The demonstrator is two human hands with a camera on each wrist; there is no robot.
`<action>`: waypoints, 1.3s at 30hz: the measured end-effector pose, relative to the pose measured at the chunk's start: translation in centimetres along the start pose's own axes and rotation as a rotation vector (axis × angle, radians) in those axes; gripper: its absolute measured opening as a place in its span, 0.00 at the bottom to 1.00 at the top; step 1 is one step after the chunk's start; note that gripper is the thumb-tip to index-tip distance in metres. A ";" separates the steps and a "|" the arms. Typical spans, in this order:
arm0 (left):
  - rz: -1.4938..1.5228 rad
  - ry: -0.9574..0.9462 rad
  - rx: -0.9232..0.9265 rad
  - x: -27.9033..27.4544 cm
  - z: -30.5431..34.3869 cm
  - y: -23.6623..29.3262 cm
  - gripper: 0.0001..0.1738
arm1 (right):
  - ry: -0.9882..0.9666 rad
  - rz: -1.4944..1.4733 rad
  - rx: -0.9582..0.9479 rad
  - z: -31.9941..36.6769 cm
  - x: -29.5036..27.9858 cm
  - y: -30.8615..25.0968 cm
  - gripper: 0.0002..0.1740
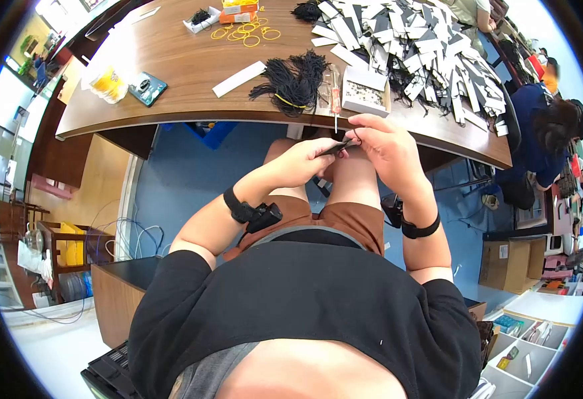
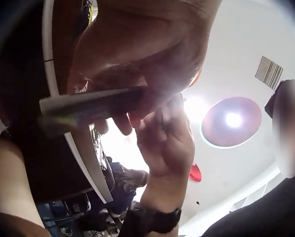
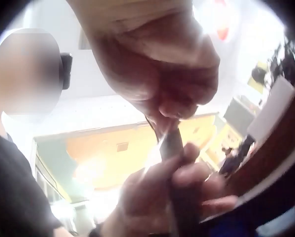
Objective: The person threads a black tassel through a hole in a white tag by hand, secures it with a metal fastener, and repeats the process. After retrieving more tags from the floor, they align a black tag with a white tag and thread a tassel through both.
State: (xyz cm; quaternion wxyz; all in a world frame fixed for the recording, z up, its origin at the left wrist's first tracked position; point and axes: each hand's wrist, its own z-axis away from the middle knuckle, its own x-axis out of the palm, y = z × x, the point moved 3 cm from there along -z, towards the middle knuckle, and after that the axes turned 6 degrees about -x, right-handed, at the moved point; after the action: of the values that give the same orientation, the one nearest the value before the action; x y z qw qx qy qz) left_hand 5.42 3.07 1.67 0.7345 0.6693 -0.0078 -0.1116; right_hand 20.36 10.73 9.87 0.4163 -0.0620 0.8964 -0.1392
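Observation:
A dark flat strip point(image 1: 332, 149) is gripped by the left hand point(image 1: 303, 161), just below the table's front edge. The right hand point(image 1: 390, 151) meets it at the strip's end, thumb and finger pinching a thin black cord point(image 1: 357, 135). Seen from the left wrist, the strip point(image 2: 95, 104) juts out from the left hand point(image 2: 142, 49), with the right hand point(image 2: 167, 143) beyond. In the right wrist view the strip point(image 3: 172, 145) runs between the left hand's fingers, and the right hand point(image 3: 157, 64) is curled above its tip.
On the table point(image 1: 192, 73) lie a bundle of black cords point(image 1: 293, 83), a white strip point(image 1: 239, 78), a screwdriver point(image 1: 335, 100), a box of small parts point(image 1: 366, 92), a large pile of tags point(image 1: 424, 53), yellow rubber bands point(image 1: 251, 40) and a phone point(image 1: 148, 89).

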 end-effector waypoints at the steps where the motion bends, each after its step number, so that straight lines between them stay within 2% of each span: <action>1: -0.175 0.102 0.106 0.1 0.1 0.1 0.17 | -0.026 0.003 0.008 0.3 0.1 0.2 0.09; 2: -0.351 0.206 0.213 0.1 0.3 0.3 0.18 | -0.052 0.005 0.014 0.5 0.1 0.5 0.09; 3: -0.398 0.226 0.243 -0.2 0.2 0.3 0.23 | -0.041 -0.030 0.030 0.6 -0.1 0.5 0.09; 5: -0.357 0.260 0.254 -0.9 0.3 -0.4 0.23 | -0.017 -0.097 0.060 0.9 -0.4 0.4 0.08; 6: -0.336 0.275 0.259 -1.1 0.4 -0.2 0.23 | -0.005 -0.044 0.083 1.0 -0.7 0.8 0.08; 7: -0.444 0.303 0.325 -1.1 0.6 0.2 0.23 | 0.006 0.007 0.110 1.4 -0.9 1.1 0.08; 9: -0.586 0.327 0.275 -0.9 0.9 1.3 0.24 | 0.075 0.129 0.143 2.0 -0.6 1.5 0.06; 10: -0.656 0.341 0.250 -0.8 1.0 1.7 0.24 | 0.094 0.146 0.076 1.9 -0.6 1.1 0.06; 12: -0.580 0.331 0.274 -1.0 0.8 1.5 0.24 | 0.134 0.180 -0.063 1.8 -0.5 0.2 0.06; 14: -0.524 0.298 0.312 -1.1 0.3 1.1 0.24 | 0.012 0.058 -0.159 1.3 -0.4 -1.0 0.05; 16: -0.481 0.237 0.359 -1.0 0.1 0.7 0.24 | -0.060 0.380 -0.033 2.2 -0.7 0.3 0.06; 18: -0.486 0.256 0.349 -1.1 0.5 1.0 0.23 | 0.165 0.498 0.229 2.6 -2.0 2.1 0.03; 20: -0.534 0.295 0.320 -1.3 0.8 1.3 0.23 | 0.294 0.224 0.347 2.8 -2.5 2.5 0.05; 23: -0.699 0.402 0.296 -1.7 0.8 1.3 0.23 | 0.312 -0.369 0.339 3.1 -1.5 2.1 0.08; 26: -0.732 0.528 0.367 -2.0 1.2 2.7 0.23 | 0.402 -0.989 0.410 3.4 -0.5 1.8 0.10; 30: -0.801 0.489 0.396 -1.9 1.5 3.8 0.26 | 0.583 -2.205 0.688 4.7 2.6 3.9 0.11; 31: -0.795 0.497 0.376 -2.1 1.3 3.2 0.27 | 0.451 -2.291 0.685 4.7 2.9 4.3 0.10; 32: -0.814 0.487 0.373 -2.2 1.1 2.9 0.27 | 0.201 -2.219 0.717 5.1 3.2 5.3 0.09; 34: -0.854 0.459 0.368 -2.0 1.2 2.3 0.27 | 0.077 -1.678 0.787 5.3 2.6 5.9 0.09; 35: -0.890 0.424 0.352 -1.8 1.0 2.3 0.29 | 0.121 -1.074 0.763 5.2 2.8 6.0 0.10; 37: -0.881 0.366 0.314 -1.0 1.0 2.7 0.33 | 0.025 -0.393 0.580 3.6 2.5 4.5 0.12; 38: -0.866 0.356 0.305 -0.7 0.8 2.7 0.33 | -0.134 -0.514 0.641 3.3 2.9 3.7 0.11; 39: -0.856 0.342 0.337 -0.6 0.7 2.5 0.33 | -0.227 -0.493 0.576 2.6 3.1 2.7 0.13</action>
State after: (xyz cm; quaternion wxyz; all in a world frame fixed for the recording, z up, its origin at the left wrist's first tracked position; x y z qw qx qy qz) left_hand 5.08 2.70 4.29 0.4948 0.7309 0.3708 -0.2890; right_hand 20.41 12.08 5.20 0.4670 -0.1713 0.7272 -0.4729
